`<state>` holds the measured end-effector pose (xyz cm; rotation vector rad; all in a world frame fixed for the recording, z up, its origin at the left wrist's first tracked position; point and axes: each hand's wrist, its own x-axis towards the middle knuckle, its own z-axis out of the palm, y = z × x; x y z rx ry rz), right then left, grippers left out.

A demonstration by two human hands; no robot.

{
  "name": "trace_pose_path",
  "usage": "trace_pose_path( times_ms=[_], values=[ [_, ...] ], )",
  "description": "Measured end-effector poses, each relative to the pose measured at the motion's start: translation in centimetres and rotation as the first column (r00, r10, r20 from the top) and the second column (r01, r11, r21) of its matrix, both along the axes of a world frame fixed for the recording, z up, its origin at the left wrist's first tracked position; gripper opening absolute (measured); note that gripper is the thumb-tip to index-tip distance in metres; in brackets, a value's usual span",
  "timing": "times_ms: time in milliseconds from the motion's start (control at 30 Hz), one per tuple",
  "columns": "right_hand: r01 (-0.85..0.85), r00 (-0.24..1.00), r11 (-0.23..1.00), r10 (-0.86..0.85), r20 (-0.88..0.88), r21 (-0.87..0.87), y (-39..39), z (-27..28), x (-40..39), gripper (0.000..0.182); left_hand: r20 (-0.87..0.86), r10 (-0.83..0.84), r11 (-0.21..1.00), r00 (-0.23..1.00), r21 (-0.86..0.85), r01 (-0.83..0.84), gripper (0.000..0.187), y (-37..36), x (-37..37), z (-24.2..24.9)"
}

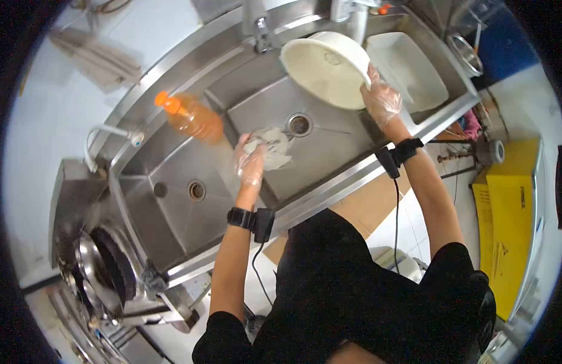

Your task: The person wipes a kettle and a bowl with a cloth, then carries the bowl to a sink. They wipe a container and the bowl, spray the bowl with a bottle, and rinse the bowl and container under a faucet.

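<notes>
Gripping big white bowl (324, 70) rim w/ gloved right hand (382, 100) over sink (329, 151); prob. slippery, stiff. Left hand (250, 161) clenches soft rag (272, 147).

Both arms reach forward from the near edge of the scene, bare below short dark sleeves. The left hand (250, 162) wears a thin clear glove and sits lower and nearer, its fingers curled closed around what it grips, the forearm running almost straight up from a bent elbow. A black band with a small box and a trailing cable wraps the left wrist. The right hand (383, 100), gloved the same way, is stretched farther and to the right, fingers clamped in a pinch with the palm turned inward. A matching black band and cable circle the right wrist, the arm nearly straight.
</notes>
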<state>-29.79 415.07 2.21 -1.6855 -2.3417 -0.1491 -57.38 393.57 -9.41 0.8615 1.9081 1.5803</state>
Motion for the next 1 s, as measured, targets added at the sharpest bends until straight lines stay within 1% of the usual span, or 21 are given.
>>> trace_pose_path(
  times_ms=[67,100,167,200,233,267,300,333,367,433,467,533,567,633,667,733,767,800,867,900,1000],
  values=[
    [0.018,0.989,0.999,-0.025,-0.142,-0.05,-1.5,0.5,2.8,0.054,0.029,-0.002,1.0,1.0,0.01,0.002,0.041,0.1,1.6,2.0],
    [0.001,0.997,0.997,0.005,-0.079,0.075,-1.8,0.6,4.6,0.05,-0.011,0.016,1.0,1.0,-0.01,-0.016,0.04,0.3,2.0,2.5],
    [0.088,0.992,0.995,-0.092,-0.088,-0.047,-1.1,0.9,8.5,0.052,-0.052,0.064,0.998,0.997,-0.003,-0.064,0.037,1.2,2.9,3.0],
    [0.18,0.976,0.983,-0.182,-0.123,-0.028,-0.9,1.2,10.7,0.046,-0.055,0.052,0.999,0.997,0.005,-0.052,0.037,1.5,3.6,3.1],
    [0.214,0.976,0.977,-0.214,0.031,0.009,1.0,-0.7,14.1,0.044,-0.064,0.047,0.999,0.997,-0.013,-0.048,0.037,2.0,4.5,4.0],
    [0.368,0.915,0.927,-0.374,-0.15,-0.069,0.9,1.5,15.0,0.042,-0.072,0.044,0.998,0.996,-0.033,-0.046,0.037,2.6,5.5,5.6],
    [0.416,0.892,0.905,-0.426,-0.154,-0.09,2.2,1.6,17.3,0.042,-0.059,0.055,0.994,0.997,-0.092,-0.061,0.035,3.3,6.9,7.1],
    [0.494,0.847,0.861,-0.508,-0.155,-0.125,4.4,1.0,19.7,0.045,-0.061,0.052,0.994,0.997,-0.093,-0.058,0.035,4.1,8.1,8.1],
    [0.499,0.829,0.842,-0.533,-0.171,-0.205,5.6,1.5,21.2,0.048,-0.08,0.057,0.992,0.995,-0.112,-0.066,0.035,4.8,9.0,8.7],
    [0.518,0.809,0.84,-0.542,-0.227,-0.16,9.3,0.8,24.0,0.049,-0.102,0.072,0.991,0.992,-0.106,-0.083,0.034,7.1,11.2,8.5],
    [0.492,0.815,0.85,-0.525,-0.245,-0.186,11.3,0.4,25.2,0.045,-0.086,0.041,0.993,0.995,-0.105,-0.05,0.034,8.2,12.1,8.4],
    [0.443,0.852,0.889,-0.458,-0.254,-0.116,16.7,-2.6,27.9,0.04,-0.069,-0.026,0.998,0.997,-0.067,0.022,0.035,10.4,13.5,7.2],
    [0.291,0.944,0.954,-0.3,-0.14,-0.076,20.6,-6.9,31.3,0.036,-0.077,-0.022,0.997,0.997,-0.073,0.016,0.035,11.6,14.8,7.2],
    [0.419,0.865,0.872,-0.468,-0.181,-0.253,23.5,-6.9,31.0,0.036,-0.091,0.046,0.997,0.995,-0.059,-0.052,0.035,14.1,17.5,7.5],
    [0.398,0.89,0.883,-0.437,-0.13,-0.248,25.2,-8.1,31.7,0.036,-0.098,0.072,0.996,0.993,-0.039,-0.076,0.036,15.3,18.9,7.7],
    [0.437,0.871,0.855,-0.48,-0.106,-0.28,28.4,-8.9,31.7,0.037,-0.085,0.118,0.992,0.989,-0.04,-0.122,0.035,18.2,22.2,8.7],
    [0.446,0.862,0.836,-0.498,-0.099,-0.32,29.0,-7.9,30.8,0.035,-0.069,0.159,0.987,0.985,-0.024,-0.161,0.035,19.6,23.7,9.5],
    [0.436,0.866,0.837,-0.49,-0.097,-0.331,30.2,-8.5,30.6,0.035,-0.074,0.168,0.985,0.983,-0.034,-0.171,0.035,21.0,25.1,10.4],
    [0.384,0.911,0.862,-0.411,-0.014,-0.332,32.2,-9.9,30.5,0.033,0.035,0.103,0.995,0.994,0.014,-0.103,0.035,23.7,27.4,11.5],
    [0.356,0.93,0.872,-0.366,0.034,-0.335,33.4,-11.1,30.5,0.033,-0.051,0.071,0.997,0.996,0.005,-0.071,0.036,25.0,28.0,11.0],
    [0.346,0.929,0.854,-0.369,0.017,-0.389,36.7,-14.0,31.0,0.039,-0.025,0.046,0.997,0.999,-0.057,-0.048,0.038,28.6,30.3,10.9]
  ],
)
